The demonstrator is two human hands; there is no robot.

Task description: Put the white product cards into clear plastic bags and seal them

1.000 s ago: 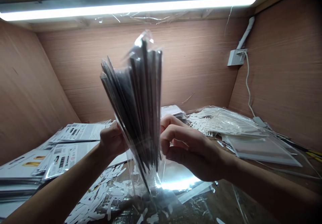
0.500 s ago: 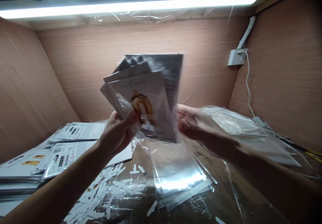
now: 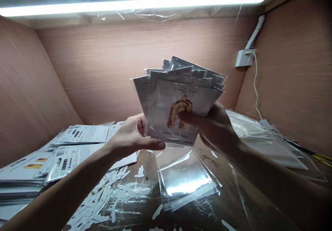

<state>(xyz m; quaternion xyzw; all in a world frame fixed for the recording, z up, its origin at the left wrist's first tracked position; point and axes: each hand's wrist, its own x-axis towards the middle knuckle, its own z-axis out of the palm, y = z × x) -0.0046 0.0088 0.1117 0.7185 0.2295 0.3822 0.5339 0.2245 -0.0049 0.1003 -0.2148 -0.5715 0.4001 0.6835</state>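
Pinkish wood-veneer walls (image 3: pixel 135 68) are rising behind the hands, the right hand (image 3: pixel 215 127) pinching and the left hand (image 3: pixel 132 136) clasping a fanned stack of white foil-balloon packets (image 3: pixel 178 99) held up between them.

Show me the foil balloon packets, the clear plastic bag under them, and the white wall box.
Foil balloon packets (image 3: pixel 178 92), head view, on the front packet's upper card.
Clear plastic bag (image 3: pixel 184 182), head view, on its shiny middle.
White wall box (image 3: pixel 242 58), head view, on its front face.
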